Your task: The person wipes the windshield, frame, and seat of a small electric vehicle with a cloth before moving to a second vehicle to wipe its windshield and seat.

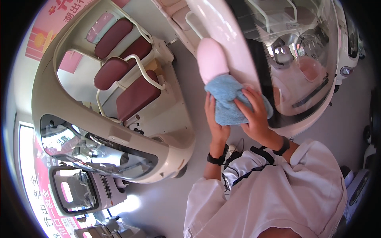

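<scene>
Both my hands grip a fluffy blue cloth (228,99), bunched against the lower end of a rounded pink side mirror (211,59). The mirror sits on the pale pink front pillar (242,51) of a small vehicle, beside its dark-edged windshield (297,67). My left hand (214,119) closes round the cloth's left edge, thumb low. Lying over the cloth's right half, my right hand (254,113) has its fingers bent into the fabric. What the cloth covers beneath it is hidden. Each wrist carries a dark band.
To the left stands a beige open-sided vehicle (174,131) with dark red seats (139,95) and white handrails. A grey floor strip (180,71) runs between the two vehicles. More small vehicles (79,190) stand at lower left, and others line the right rim. Pink signs hang on the far-left wall.
</scene>
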A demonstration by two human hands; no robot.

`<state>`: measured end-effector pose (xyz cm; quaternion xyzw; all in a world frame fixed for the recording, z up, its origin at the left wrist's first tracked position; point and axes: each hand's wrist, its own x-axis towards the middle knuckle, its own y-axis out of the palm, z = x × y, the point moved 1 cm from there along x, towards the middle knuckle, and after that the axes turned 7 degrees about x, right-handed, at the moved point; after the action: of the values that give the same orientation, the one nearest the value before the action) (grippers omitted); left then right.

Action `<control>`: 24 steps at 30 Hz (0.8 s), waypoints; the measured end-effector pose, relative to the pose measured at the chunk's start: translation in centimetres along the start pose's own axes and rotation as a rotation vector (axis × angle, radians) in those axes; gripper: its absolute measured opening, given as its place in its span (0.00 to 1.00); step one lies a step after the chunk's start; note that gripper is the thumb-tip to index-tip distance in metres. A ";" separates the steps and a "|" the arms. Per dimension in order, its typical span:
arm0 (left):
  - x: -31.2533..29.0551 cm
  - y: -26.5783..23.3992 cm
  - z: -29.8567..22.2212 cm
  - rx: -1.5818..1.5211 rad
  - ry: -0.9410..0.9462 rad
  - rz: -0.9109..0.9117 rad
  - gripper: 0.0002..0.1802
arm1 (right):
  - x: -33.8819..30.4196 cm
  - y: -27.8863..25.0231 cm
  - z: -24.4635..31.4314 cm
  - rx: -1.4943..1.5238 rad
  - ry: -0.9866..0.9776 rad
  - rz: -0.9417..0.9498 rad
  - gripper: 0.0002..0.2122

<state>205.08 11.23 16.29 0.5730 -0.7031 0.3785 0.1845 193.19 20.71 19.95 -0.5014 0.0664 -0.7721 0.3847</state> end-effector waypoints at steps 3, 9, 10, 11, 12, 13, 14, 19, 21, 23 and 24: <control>1.8 -0.7 1.3 -0.121 -0.039 0.131 0.35 | 1.0 0.8 0.6 -0.084 0.045 -0.021 0.27; 9.5 -1.4 1.5 -0.325 0.151 0.155 0.32 | 6.6 0.5 2.9 -0.014 0.142 -0.011 0.32; 10.9 -1.3 1.3 -0.349 0.155 0.152 0.33 | 7.8 0.2 3.1 0.023 0.170 -0.013 0.33; 12.0 -1.1 1.7 -0.364 0.157 0.163 0.33 | 8.8 0.3 3.1 0.064 0.196 -0.015 0.33; 13.3 -0.7 2.0 -0.416 0.141 0.196 0.34 | 9.8 0.4 2.9 0.019 0.150 -0.052 0.34; 14.1 -0.5 2.1 -0.464 0.124 0.228 0.34 | 10.3 0.7 3.1 0.010 0.153 -0.058 0.34; 14.4 -0.3 2.3 -0.535 0.080 0.230 0.32 | 10.7 1.0 3.2 -0.037 0.105 -0.081 0.34; 10.4 -0.5 4.6 -0.449 0.018 0.182 0.27 | 8.3 2.9 2.5 -0.096 0.057 -0.067 0.33; 8.1 -1.3 4.2 -0.380 -0.097 0.218 0.27 | 7.2 2.9 2.4 -0.054 0.035 -0.058 0.33; 6.3 -2.1 3.6 -0.377 -0.171 0.268 0.27 | 6.7 2.8 2.7 -0.055 -0.011 0.006 0.32; 5.5 -2.2 3.5 -0.365 -0.223 0.283 0.27 | 6.3 2.8 2.8 -0.055 0.015 0.048 0.31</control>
<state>206.29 4.82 18.59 0.4642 -0.8491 0.2016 0.1513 195.73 15.42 24.48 -0.5043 0.1022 -0.7643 0.3887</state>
